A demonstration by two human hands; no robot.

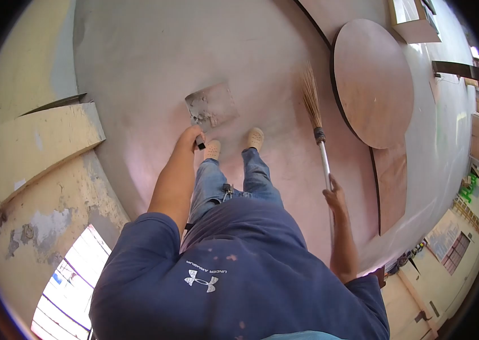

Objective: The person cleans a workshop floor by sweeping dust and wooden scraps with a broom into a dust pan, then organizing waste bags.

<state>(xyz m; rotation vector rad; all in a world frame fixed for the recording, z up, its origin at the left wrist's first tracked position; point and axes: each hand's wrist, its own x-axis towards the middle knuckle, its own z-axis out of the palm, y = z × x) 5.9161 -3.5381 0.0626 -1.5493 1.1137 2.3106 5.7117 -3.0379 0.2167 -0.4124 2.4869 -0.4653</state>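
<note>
My left hand point(190, 137) is closed around the handle of a dustpan point(225, 101), the dark end of the handle poking out of the fist. Grey dust and debris lie in the pan, mostly near its handle side. Over to the right, my right hand point(336, 194) grips the white stick of a broom point(312, 99). Its straw bristles point away from me, close to the edge of a round wooden panel point(372, 85). Below my hands are my feet in beige clogs point(255, 137), between the dustpan and my body.
Smooth grey floor point(154, 51) spreads ahead. On the left a worn yellow wall point(52, 187) has peeling paint and a barred window point(72, 283). A long dark-edged wooden board point(390, 187) adjoins the round panel. A box-like piece point(415, 22) is at the upper right.
</note>
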